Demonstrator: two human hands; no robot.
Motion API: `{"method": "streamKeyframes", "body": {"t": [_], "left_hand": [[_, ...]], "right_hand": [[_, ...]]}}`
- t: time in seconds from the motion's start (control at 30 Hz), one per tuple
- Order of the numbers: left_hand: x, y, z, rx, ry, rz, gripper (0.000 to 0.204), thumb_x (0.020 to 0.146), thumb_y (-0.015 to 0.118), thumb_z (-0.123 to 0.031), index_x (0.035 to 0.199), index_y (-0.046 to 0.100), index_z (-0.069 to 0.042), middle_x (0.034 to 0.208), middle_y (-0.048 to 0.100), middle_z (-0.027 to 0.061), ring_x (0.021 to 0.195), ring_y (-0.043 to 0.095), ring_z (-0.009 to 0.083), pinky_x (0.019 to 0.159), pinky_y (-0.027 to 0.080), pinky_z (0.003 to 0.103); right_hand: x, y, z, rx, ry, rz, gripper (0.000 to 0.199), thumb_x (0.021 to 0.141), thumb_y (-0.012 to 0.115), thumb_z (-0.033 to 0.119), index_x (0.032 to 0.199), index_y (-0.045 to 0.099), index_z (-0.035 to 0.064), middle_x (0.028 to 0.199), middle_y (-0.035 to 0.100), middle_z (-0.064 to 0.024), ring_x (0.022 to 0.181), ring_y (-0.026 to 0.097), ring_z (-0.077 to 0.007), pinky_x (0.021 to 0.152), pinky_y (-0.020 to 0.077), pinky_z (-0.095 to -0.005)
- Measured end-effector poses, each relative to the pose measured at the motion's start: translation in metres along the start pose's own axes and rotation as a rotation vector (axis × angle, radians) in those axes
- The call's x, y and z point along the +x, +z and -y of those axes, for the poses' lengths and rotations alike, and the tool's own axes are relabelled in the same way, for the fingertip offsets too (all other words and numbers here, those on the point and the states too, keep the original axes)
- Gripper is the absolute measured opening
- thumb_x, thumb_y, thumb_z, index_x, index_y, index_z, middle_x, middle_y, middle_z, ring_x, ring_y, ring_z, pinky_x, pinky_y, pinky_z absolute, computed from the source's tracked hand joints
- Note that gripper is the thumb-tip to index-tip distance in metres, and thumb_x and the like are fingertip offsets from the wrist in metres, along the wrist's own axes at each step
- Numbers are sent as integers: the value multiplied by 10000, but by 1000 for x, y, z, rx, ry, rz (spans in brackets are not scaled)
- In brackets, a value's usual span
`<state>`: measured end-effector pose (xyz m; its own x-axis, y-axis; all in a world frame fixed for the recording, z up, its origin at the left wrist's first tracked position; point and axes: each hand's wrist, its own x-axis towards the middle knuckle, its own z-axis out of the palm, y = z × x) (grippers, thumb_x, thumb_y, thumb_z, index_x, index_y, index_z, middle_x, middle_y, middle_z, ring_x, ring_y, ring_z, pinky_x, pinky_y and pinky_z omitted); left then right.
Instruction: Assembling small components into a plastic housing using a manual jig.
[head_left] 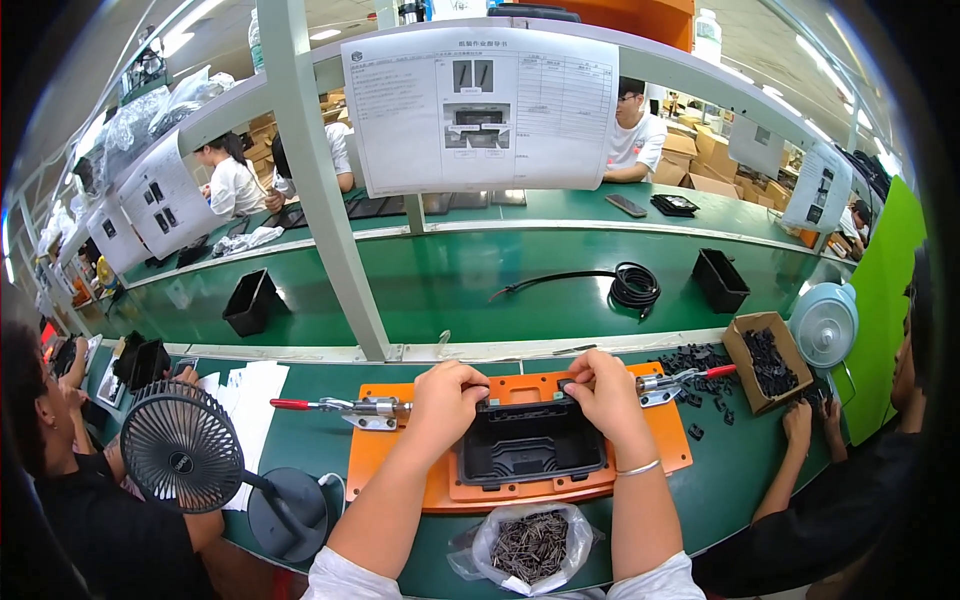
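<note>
An open black plastic box (530, 447) sits in an orange fixture (370, 462) in front of me, its hollow side up. At the box's far left corner, my left hand (447, 398) is closed in a pinch; what it grips is hidden by the fingers. My right hand (605, 392) pinches a small black plastic part (566, 384) at the far right corner. Small greenish pieces show along the box's far edge beside both hands. Red-handled toggle clamps flank the fixture, the left clamp (375, 408) and the right clamp (660, 388).
A bag of dark pins (530, 546) lies nearest me. To the right are loose black clips (695, 362) and a cardboard box (735, 350). A black fan (183, 447) and paper sheets (262, 400) are at left. Beyond the rail are a coiled cable (635, 288) and black boxes. Co-workers sit on both sides.
</note>
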<state>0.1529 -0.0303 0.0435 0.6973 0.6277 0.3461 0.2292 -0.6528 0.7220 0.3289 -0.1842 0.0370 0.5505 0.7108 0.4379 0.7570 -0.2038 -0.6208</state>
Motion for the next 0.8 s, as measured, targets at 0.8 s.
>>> {"method": "streamKeyframes", "body": {"t": [0.8], "left_hand": [[-34, 5, -51, 282, 487, 64, 124, 727, 679, -131, 816, 616, -73, 846, 592, 93, 834, 579, 287, 752, 425, 432]], "right_hand": [[0, -4, -6, 8, 13, 14, 239, 690, 735, -30, 877, 585, -17, 801, 612, -115, 724, 617, -213, 685, 520, -305]]}}
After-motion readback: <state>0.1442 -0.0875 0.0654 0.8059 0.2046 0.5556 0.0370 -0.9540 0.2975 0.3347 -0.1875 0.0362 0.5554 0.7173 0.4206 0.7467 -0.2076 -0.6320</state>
